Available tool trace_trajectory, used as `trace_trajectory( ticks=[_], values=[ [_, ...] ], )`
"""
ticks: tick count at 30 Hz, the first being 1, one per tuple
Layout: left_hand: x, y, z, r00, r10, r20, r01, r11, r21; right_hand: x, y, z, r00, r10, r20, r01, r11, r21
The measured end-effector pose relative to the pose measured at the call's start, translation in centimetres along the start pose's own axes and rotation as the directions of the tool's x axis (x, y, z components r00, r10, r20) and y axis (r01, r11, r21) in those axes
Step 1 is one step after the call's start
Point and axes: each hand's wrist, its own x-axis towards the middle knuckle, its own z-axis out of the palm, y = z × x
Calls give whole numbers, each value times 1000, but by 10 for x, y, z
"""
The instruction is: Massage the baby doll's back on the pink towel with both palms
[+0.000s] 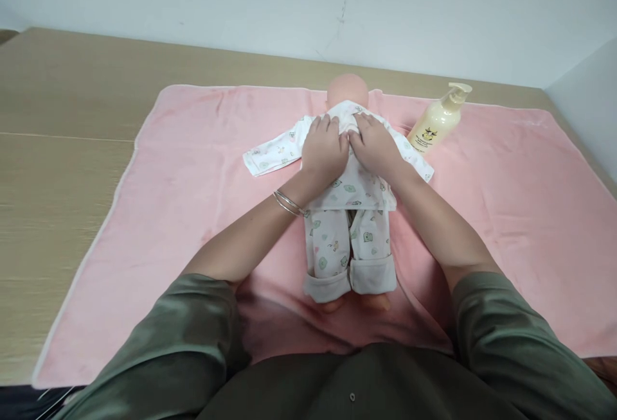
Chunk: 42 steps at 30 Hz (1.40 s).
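Observation:
A baby doll lies stretched out with its head away from me and its feet towards me; no face shows. It wears a white printed shirt and matching trousers with turned-up cuffs. My left hand rests on the left side of the doll's upper body, fingers extended over the cloth. Opposite it, my right hand lies on the right side, also with fingers stretched out. The two thumbs almost meet in the middle. Both palms hide part of the shirt.
Under the doll a pink blanket is spread over a wooden table. A cream pump bottle lies tilted at the doll's right sleeve. Behind the table stands a pale wall with cracks.

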Motion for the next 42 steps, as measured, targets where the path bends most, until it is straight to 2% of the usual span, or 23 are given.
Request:
trace_trajectory(
  ticks=[3, 6, 10, 13, 16, 21, 27, 34, 42],
  values=[
    [-10, 20, -8, 998, 36, 49, -42, 990, 132, 6, 12, -4, 1000, 0, 2, 0, 998, 69],
    [-9, 26, -13, 997, 10, 74, -24, 980, 196, 6, 11, -4, 999, 39, -5, -39, 998, 41],
    [7, 10, -14, 996, -29, 82, 21, 995, 94, -3, -7, 0, 997, 81, -7, -82, 995, -62],
    [17, -4, -13, 993, -58, 104, 57, 998, 13, -14, -23, 1, 999, 43, -22, -45, 994, -102],
    [19, -12, -7, 994, -68, 83, 71, 997, -37, -21, -31, 2, 999, 5, -34, -8, 996, -89],
    [16, -18, 5, 998, -59, 20, 61, 992, -108, -12, -17, 6, 996, -2, -86, -4, 998, -61],
    [14, -20, 9, 997, -73, -11, 72, 990, -120, 3, 4, 13, 996, -15, -90, 14, 1000, -13],
    [14, -24, 11, 998, -58, -26, 54, 986, -157, 1, 3, 16, 996, -10, -93, 8, 1000, -23],
    [14, -20, 8, 997, -74, -7, 73, 988, -139, 2, 4, 13, 998, -6, -56, 5, 1000, -22]
  ],
)
